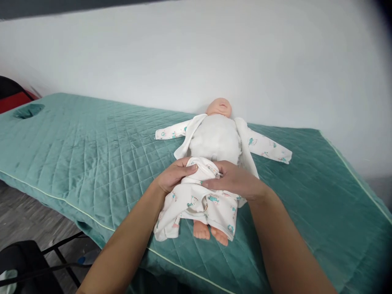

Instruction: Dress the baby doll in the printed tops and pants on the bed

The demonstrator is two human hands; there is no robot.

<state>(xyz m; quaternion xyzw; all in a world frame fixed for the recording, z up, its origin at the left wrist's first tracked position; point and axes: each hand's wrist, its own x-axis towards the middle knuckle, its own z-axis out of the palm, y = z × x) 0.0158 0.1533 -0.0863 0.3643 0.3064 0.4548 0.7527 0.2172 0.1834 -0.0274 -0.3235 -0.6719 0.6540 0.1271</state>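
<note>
A baby doll (216, 136) lies on its back across a green quilted bed (92, 147), head toward the wall. It wears a white printed romper (202, 204), open over the chest with both sleeves spread out. Its bare feet (210, 232) stick out of the leg ends. My left hand (173, 175) grips the romper's waist fabric from the left, fingers curled over the bunched cloth. My right hand (235, 179) pinches the same bunched fabric from the right, at the doll's belly.
The bed runs along a white wall (275, 61). A face hole (29, 110) is sunk in the bed's far left end. A dark stool or stand (27, 265) sits on the grey floor at the lower left. A red and black object (12, 96) is at the left edge.
</note>
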